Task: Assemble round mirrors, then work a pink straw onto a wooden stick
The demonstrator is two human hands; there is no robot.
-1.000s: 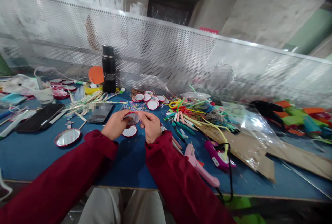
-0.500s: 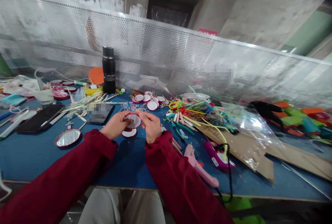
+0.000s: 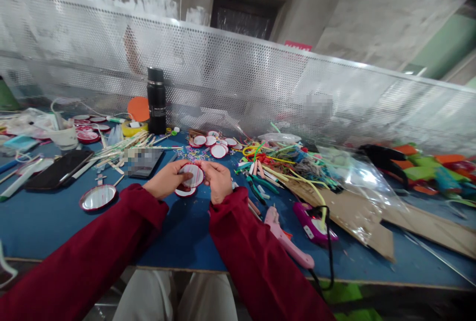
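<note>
Between my hands, above the blue table, is a small round mirror (image 3: 195, 176) with a red rim. My left hand (image 3: 168, 179) grips its left side, thumb across the face. At its right edge my right hand (image 3: 217, 179) has its fingers pinched together; whether they hold the rim or something small there, I cannot make out. Just below lies another round red-rimmed disc (image 3: 186, 192), partly covered by the held one. A larger round mirror (image 3: 98, 197) with a small tab on top rests to the left. Beyond my hands are several red-rimmed discs (image 3: 218, 151) and tiny coloured bits (image 3: 193, 153).
To the right lie a pink glue gun (image 3: 286, 241), a purple device (image 3: 314, 224) with a black cord, green-handled pliers (image 3: 256, 189) and bundled coloured cords (image 3: 297, 160). A black bottle (image 3: 156, 103), thin sticks (image 3: 126, 145) and a dark phone (image 3: 59, 170) are on the left.
The held mirror has tipped slightly and shifted a little to the right, its face now brighter. My right fingers have moved slightly down and right along its edge.
</note>
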